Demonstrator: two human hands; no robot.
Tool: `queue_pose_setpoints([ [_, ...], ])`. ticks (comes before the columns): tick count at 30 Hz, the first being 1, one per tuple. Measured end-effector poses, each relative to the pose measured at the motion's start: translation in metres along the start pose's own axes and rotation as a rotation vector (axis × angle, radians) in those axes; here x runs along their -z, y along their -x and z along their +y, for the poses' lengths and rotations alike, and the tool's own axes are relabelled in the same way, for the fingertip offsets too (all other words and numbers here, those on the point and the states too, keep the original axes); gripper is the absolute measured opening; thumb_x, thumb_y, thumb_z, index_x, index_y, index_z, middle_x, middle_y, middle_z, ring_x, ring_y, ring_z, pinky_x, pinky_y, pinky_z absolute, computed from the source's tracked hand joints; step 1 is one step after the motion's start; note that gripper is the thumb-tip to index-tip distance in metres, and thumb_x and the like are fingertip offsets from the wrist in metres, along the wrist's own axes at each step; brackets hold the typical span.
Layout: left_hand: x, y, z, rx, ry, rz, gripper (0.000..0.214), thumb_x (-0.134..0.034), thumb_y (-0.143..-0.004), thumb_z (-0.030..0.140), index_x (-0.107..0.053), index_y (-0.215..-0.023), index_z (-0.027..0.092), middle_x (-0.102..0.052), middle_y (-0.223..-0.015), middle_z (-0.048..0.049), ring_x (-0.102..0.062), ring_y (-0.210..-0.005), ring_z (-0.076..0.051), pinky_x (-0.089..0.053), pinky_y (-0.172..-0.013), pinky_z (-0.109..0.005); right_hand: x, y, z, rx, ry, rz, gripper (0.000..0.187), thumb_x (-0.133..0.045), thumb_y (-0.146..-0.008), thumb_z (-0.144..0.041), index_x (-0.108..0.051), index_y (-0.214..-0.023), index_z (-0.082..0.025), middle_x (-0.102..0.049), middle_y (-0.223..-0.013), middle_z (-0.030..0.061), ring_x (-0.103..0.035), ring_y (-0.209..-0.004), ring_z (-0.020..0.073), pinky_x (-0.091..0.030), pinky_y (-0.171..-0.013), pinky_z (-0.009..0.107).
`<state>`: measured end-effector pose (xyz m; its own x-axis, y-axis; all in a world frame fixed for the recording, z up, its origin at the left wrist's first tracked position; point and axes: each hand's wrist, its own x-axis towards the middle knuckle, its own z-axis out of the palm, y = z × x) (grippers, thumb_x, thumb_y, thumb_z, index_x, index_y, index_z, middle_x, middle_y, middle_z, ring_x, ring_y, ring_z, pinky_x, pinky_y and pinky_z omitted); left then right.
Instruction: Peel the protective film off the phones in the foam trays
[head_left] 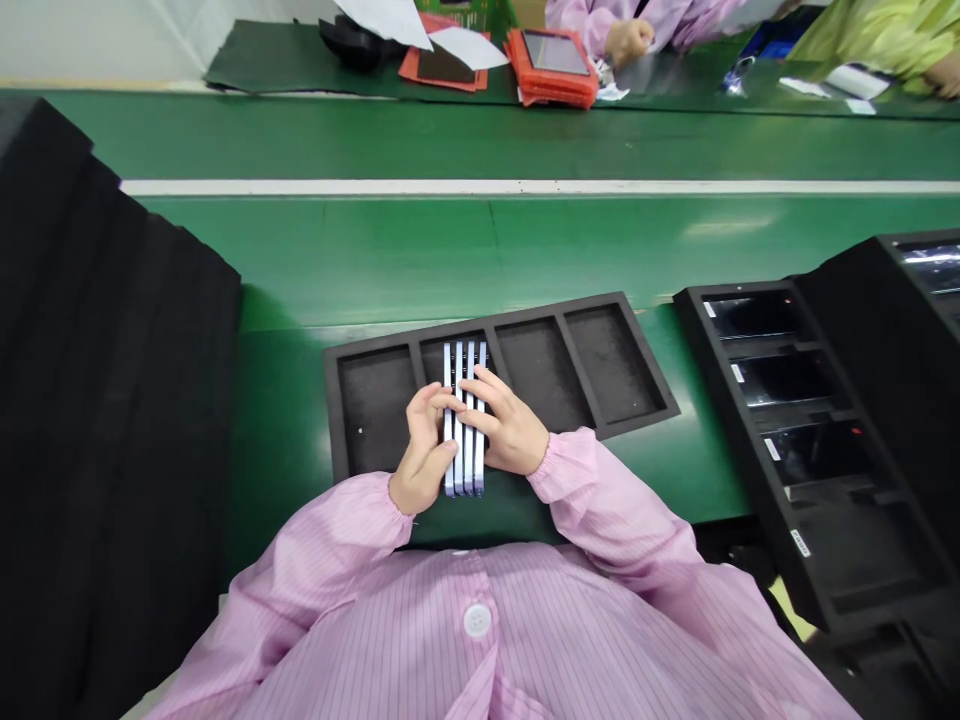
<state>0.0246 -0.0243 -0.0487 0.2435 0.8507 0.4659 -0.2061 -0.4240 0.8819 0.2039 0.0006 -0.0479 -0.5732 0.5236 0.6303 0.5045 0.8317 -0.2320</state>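
Several slim phones (pixel 469 455) with pale blue edges stand side by side as a bundle, their long edges facing up. My left hand (pixel 424 450) closes on the bundle from the left, thumb low and fingers on the upper edges. From the other side my right hand (pixel 511 425) grips it, its fingers lying across the top edges. The phones' far ends are over a black foam tray (pixel 491 325) with several rectangular compartments, the near ends past its front edge. Their screens and backs are hidden.
At right, a black foam tray (pixel 780 490) holds dark-screened phones (pixel 817 455); more trays are beside it. Tall black foam stacks (pixel 112 400) stand left. Across the green bench (pixel 375 240) are a white strip (pixel 525 188), red-cased items (pixel 555 65) and co-workers' hands (pixel 628 42).
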Motion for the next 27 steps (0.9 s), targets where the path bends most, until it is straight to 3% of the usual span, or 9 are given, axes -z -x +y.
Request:
queue_pose_setpoints([
  [3,0.002,0.006,-0.002,-0.007,-0.042,-0.055,0.056,-0.047,-0.102,0.023,-0.025,-0.152,0.032,-0.042,-0.141,-0.0076,-0.038,-0.137,-0.024,-0.030,-0.120,-0.046,0.005,0.006,-0.010,-0.182,-0.042,-0.129,0.064,-0.059,-0.086,-0.013,-0.033,-0.143,-0.025,-0.010,-0.164,0.0169,-0.006,-0.155,0.0366,-0.040,-0.113,0.066],
  [5,0.004,0.005,-0.001,-0.001,-0.091,-0.121,0.056,-0.043,-0.103,0.022,-0.021,-0.154,0.030,-0.031,-0.153,-0.0101,-0.028,-0.144,-0.026,-0.021,-0.123,-0.051,0.010,0.006,-0.016,-0.341,-0.015,-0.244,0.079,-0.059,-0.082,-0.006,-0.026,-0.151,-0.026,0.003,-0.165,0.0181,-0.003,-0.154,0.0409,-0.038,-0.110,0.071],
  [7,0.008,0.000,0.002,-0.007,-0.154,-0.181,0.057,-0.040,-0.103,0.022,-0.017,-0.155,0.028,-0.024,-0.157,-0.0124,-0.022,-0.147,-0.029,-0.017,-0.124,-0.057,0.016,0.006,-0.020,-0.419,0.013,-0.347,0.088,-0.055,-0.079,0.000,-0.018,-0.155,-0.025,0.004,-0.165,0.0219,-0.010,-0.153,0.0427,-0.041,-0.106,0.071],
  [10,0.013,-0.011,0.010,-0.060,-0.284,-0.258,0.060,-0.040,-0.101,0.020,-0.016,-0.156,0.025,-0.028,-0.155,-0.0152,-0.025,-0.146,-0.030,-0.022,-0.122,-0.058,0.025,0.007,-0.023,-0.379,-0.007,-0.409,0.095,-0.047,-0.077,0.007,-0.008,-0.159,-0.021,0.003,-0.163,0.0267,-0.024,-0.150,0.0415,-0.046,-0.107,0.064],
  [15,0.017,-0.027,0.025,-0.148,-0.483,-0.402,0.060,-0.042,-0.096,0.015,-0.025,-0.153,0.022,-0.039,-0.148,-0.0160,-0.034,-0.140,-0.032,-0.033,-0.118,-0.059,0.041,0.014,-0.024,-0.399,-0.125,-0.394,0.097,-0.040,-0.073,0.007,-0.005,-0.160,-0.020,-0.009,-0.164,0.0215,-0.026,-0.151,0.0343,-0.048,-0.111,0.055],
  [18,0.017,-0.036,0.016,0.000,-0.416,-0.128,0.044,-0.050,-0.092,0.019,-0.046,-0.136,0.021,-0.048,-0.137,-0.0136,-0.047,-0.128,-0.031,-0.053,-0.100,-0.048,0.044,0.012,-0.019,-0.547,-0.304,-0.280,0.075,-0.040,-0.082,0.001,-0.027,-0.153,-0.021,-0.036,-0.156,0.0167,-0.044,-0.143,0.0263,-0.051,-0.110,0.048],
  [21,0.012,-0.052,-0.009,0.193,-0.329,0.209,0.032,-0.060,-0.087,0.025,-0.051,-0.118,0.019,-0.047,-0.126,-0.0130,-0.057,-0.108,-0.026,-0.058,-0.081,-0.037,0.030,0.000,-0.009,-0.813,-0.483,0.038,0.038,-0.045,-0.095,-0.018,-0.048,-0.133,-0.019,-0.057,-0.133,0.0139,-0.061,-0.124,0.0200,-0.054,-0.106,0.041],
  [23,0.006,-0.064,-0.027,0.251,-0.281,0.283,0.032,-0.060,-0.088,0.029,-0.051,-0.116,0.018,-0.046,-0.127,-0.0132,-0.056,-0.110,-0.026,-0.053,-0.092,-0.040,0.013,-0.012,-0.003,-0.962,-0.573,0.228,0.035,-0.050,-0.095,-0.032,-0.050,-0.127,-0.017,-0.057,-0.132,0.0155,-0.058,-0.126,0.0208,-0.051,-0.108,0.041],
  [27,-0.009,-0.075,-0.043,0.335,-0.077,0.274,0.031,-0.046,-0.092,0.039,-0.058,-0.113,0.018,-0.059,-0.120,-0.0112,-0.058,-0.116,-0.026,-0.048,-0.103,-0.041,-0.022,-0.034,-0.004,-1.133,-0.746,0.426,0.044,-0.052,-0.092,-0.043,-0.051,-0.128,-0.017,-0.055,-0.138,0.0140,-0.054,-0.130,0.0223,-0.040,-0.117,0.043],
])
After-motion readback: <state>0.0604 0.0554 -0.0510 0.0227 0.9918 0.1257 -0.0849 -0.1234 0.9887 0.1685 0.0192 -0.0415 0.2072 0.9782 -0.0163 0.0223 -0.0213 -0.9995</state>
